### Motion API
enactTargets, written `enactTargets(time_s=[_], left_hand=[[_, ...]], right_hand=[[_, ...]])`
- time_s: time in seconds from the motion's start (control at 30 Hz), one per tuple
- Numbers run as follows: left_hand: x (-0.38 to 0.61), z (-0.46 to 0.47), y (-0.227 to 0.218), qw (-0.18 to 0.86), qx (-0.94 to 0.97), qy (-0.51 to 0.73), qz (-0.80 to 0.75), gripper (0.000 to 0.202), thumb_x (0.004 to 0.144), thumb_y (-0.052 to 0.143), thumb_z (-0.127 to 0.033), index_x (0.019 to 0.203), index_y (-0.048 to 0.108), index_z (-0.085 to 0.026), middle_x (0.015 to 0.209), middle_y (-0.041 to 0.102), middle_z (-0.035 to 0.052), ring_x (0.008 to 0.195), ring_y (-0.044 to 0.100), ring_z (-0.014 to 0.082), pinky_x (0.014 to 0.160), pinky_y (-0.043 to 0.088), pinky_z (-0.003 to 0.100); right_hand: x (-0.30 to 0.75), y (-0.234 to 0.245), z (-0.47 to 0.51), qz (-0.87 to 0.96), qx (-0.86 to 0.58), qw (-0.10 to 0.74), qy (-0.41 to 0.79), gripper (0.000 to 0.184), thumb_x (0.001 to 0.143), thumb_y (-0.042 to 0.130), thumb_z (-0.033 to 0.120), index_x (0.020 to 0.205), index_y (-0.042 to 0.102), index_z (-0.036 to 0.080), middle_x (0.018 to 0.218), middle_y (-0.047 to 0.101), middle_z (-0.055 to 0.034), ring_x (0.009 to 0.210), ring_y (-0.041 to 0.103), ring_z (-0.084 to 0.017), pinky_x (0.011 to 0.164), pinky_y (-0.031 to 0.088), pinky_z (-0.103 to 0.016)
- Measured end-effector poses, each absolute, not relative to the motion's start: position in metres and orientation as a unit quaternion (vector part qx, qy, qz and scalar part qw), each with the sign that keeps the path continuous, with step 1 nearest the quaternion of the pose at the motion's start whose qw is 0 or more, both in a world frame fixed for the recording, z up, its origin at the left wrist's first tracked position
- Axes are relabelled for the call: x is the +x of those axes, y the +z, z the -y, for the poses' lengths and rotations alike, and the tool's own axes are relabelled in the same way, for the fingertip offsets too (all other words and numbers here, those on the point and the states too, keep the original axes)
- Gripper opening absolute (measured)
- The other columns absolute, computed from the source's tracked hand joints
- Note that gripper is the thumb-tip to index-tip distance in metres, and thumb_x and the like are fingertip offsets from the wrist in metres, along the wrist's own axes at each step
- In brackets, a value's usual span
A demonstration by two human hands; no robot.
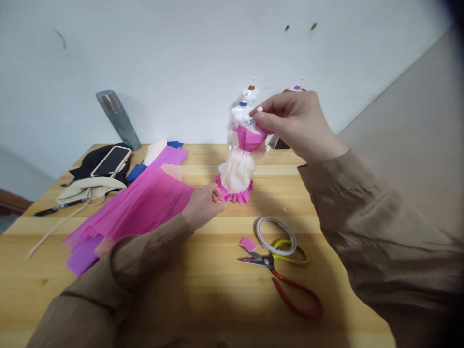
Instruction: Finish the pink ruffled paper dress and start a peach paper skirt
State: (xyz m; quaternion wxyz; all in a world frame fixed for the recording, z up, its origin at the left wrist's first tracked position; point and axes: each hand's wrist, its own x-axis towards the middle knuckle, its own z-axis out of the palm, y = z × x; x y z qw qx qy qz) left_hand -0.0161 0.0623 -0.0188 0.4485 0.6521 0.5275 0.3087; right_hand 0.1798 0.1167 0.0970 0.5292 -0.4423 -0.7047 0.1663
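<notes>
A small figure in a dress (238, 170) stands upright on the wooden table, with a pink bodice, a cream skirt and a ruffled pink hem (241, 197). At its top, my right hand (290, 121) is closed in a pinch near a small white knob (259, 109). Down at the skirt's left edge, my left hand (203, 205) pinches the ruffled hem between thumb and fingers. Behind the dressed figure are white figures (241, 113) with blue and brown bands, partly hidden by it and by my right hand.
Scissors with red handles (297, 295) lie in front, beside white tape (259, 234) and yellow tape (304, 256) rolls and a pink scrap (248, 243). Pink crepe sheets (145, 203), a phone (111, 162), a pouch (90, 188) and a pen (54, 210) lie left. A bottle (119, 118) leans against the wall.
</notes>
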Motion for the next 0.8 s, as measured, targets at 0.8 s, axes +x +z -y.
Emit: enactTargets(time_s=[0.8], left_hand=[[-0.013, -0.093, -0.062, 0.772, 0.246, 0.332, -0.484, 0.022, 0.087, 0.063, -0.026, 0.07, 0.058, -0.013, 0.051, 0.043, -0.0054, 0.042, 0.04, 0.0029, 0.037, 0.024, 0.014]], right_hand=[[0.195, 0.042, -0.09, 0.509, -0.429, 0.727, 0.168, 0.013, 0.078, 0.065, 0.03, 0.068, 0.06, 0.024, 0.064, 0.055, 0.0005, 0.047, 0.039, -0.011, 0.046, 0.023, -0.029]])
